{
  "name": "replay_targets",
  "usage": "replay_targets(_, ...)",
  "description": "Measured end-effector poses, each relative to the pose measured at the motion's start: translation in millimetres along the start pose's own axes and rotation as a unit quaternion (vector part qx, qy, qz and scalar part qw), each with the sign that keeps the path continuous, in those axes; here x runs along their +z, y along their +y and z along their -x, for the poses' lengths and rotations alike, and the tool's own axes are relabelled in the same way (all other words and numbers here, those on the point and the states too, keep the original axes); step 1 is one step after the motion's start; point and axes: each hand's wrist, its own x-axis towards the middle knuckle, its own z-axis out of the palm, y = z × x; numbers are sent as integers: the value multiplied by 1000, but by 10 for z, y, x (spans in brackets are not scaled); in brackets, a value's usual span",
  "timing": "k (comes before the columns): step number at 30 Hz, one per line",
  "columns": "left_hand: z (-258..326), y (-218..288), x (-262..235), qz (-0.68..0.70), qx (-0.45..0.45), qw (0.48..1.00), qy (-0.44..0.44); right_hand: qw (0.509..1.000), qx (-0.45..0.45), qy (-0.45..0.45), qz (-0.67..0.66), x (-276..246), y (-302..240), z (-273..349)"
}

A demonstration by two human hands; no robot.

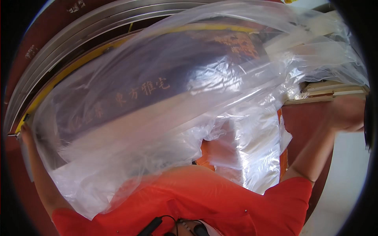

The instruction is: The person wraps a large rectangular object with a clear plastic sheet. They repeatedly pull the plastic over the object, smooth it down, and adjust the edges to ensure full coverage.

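Observation:
A large clear plastic sheet stretches in loose folds across the view in front of me. Under it shows a long dark blue-grey panel with orange characters, an orange picture at its right end and a pale lower band. Far to the left, my left hand is closed at the sheet's edge, beside the end of a yellow strip. My right hand is out at the far right, just below the sheet's gathered end. Motion smears its fingers, so its grip cannot be made out.
Curved silver metal rails run along the far left side. A yellow strip borders the panel. Pale boards lie stacked at the right above a reddish-brown surface. Shiny plastic covers something orange close to my body.

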Motion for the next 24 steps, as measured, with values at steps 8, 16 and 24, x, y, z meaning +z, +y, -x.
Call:
replay_targets(8, 538, -783, -468, -134, 9, 978, -160, 786, 251, -527, 204, 1363, 426, 2219)
replay_targets(16, 723, -1204, -573, -146, 15, 985, -90, 886, 206, -414, -34, 1842, 904, 2524)
replay_targets(24, 627, 223, -909, -78, -146, 979, -118, 873, 161, -459, -37, 2235, -594, 1650)
